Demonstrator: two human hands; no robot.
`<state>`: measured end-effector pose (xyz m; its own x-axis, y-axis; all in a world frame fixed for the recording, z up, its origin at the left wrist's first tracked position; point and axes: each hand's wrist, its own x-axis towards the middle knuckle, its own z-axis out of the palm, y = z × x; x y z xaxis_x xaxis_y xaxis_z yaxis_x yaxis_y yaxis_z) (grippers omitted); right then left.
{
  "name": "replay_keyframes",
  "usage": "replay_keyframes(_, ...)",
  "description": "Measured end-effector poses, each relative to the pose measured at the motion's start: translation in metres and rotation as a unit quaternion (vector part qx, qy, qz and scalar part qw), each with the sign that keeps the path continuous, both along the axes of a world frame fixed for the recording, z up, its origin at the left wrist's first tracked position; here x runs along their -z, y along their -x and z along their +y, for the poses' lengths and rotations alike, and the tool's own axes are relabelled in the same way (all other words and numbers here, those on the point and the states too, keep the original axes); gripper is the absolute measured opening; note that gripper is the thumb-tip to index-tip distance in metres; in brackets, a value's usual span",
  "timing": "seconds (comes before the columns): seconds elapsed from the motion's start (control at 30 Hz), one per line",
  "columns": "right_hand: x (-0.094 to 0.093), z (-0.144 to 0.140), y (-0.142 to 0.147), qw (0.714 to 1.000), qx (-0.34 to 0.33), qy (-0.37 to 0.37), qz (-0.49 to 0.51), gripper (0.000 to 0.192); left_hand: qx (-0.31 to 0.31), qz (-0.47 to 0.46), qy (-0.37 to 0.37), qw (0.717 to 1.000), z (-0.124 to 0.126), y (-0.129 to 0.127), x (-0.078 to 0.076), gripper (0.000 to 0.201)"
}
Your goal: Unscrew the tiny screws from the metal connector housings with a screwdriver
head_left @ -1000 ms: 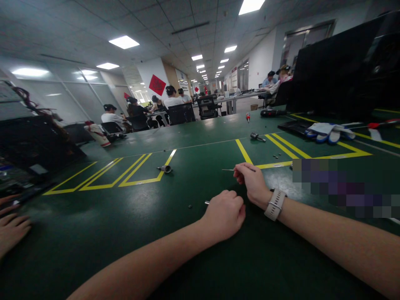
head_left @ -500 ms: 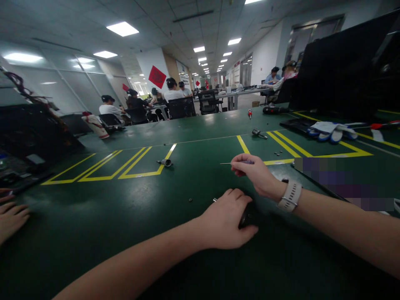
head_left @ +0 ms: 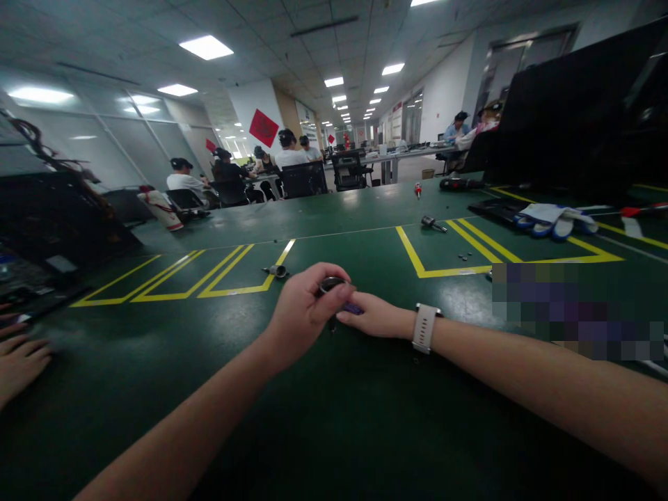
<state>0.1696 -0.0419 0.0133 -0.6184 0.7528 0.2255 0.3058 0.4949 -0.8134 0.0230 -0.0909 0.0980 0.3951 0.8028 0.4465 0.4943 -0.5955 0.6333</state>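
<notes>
My left hand (head_left: pixel 300 313) is closed around a round, cup-shaped metal part (head_left: pixel 330 284); its rim shows between thumb and fingers, and a thin piece points down below. Pressed close on the right, my right hand (head_left: pixel 373 313) grips a thin screwdriver by its purple handle (head_left: pixel 353 307). The screwdriver's tip is hidden behind my left hand. A similar metal cup with a shaft (head_left: pixel 278 271) lies on the table just left of my hands. Another such part (head_left: pixel 431 223) lies farther back on the right, with several small metal pieces (head_left: pixel 464 257) near it.
Yellow tape (head_left: pixel 237 293) marks rectangles on the green table (head_left: pixel 334 431). Gloves (head_left: pixel 553 220) lie at the right, before a large black panel (head_left: pixel 574 132). A dark power tool (head_left: pixel 462 184) and a red-handled item (head_left: pixel 418 190) sit farther back. Another person's hand (head_left: pixel 24 358) rests at the left edge.
My left hand has lifted the metal part off the table and turned it, moving left and up. My right hand has brought the screwdriver left and down to it.
</notes>
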Motion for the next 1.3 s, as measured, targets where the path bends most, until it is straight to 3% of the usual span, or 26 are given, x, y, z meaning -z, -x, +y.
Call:
replay_keyframes(0.17, -0.005, -0.005, 0.027, 0.980, -0.194, -0.008, -0.029, 0.015, -0.079, -0.135, 0.002, 0.988, 0.007, 0.011, -0.011, 0.035)
replay_keyframes(0.23, -0.012, -0.015, 0.016, 0.965, -0.253, -0.026, -0.055, 0.017, -0.089, -0.156, 0.017, 0.984, 0.007, 0.010, -0.010, 0.036)
replay_keyframes(0.33, -0.020, -0.036, -0.018, 0.959, -0.263, -0.042, -0.099, 0.016, -0.089, -0.175, 0.063, 0.978, 0.005, 0.009, -0.008, 0.037)
replay_keyframes(0.53, -0.023, -0.081, -0.086, 0.978, -0.162, -0.042, -0.121, 0.023, -0.050, -0.252, 0.200, 0.946, 0.007, 0.003, -0.004, 0.034)
replay_keyframes(0.67, -0.024, -0.096, -0.099, 0.999, 0.030, -0.002, -0.040, 0.027, -0.019, -0.305, 0.294, 0.906, 0.008, -0.004, 0.005, 0.025)
replay_keyframes(0.77, -0.027, -0.096, -0.100, 0.984, 0.157, 0.065, 0.059, 0.026, -0.006, -0.340, 0.344, 0.875, 0.004, -0.006, 0.018, 0.026)
replay_keyframes(0.93, -0.019, -0.095, -0.099, 0.931, 0.261, 0.163, 0.198, 0.040, 0.011, -0.344, 0.397, 0.851, -0.005, -0.005, 0.041, 0.033)
replay_keyframes(1.03, -0.010, -0.094, -0.100, 0.921, 0.291, 0.176, 0.192, 0.042, 0.018, -0.318, 0.406, 0.857, -0.007, -0.007, 0.049, 0.038)
replay_keyframes(1.3, -0.005, -0.093, -0.105, 0.949, 0.269, 0.138, 0.091, 0.045, 0.026, -0.288, 0.405, 0.867, -0.008, -0.011, 0.054, 0.041)
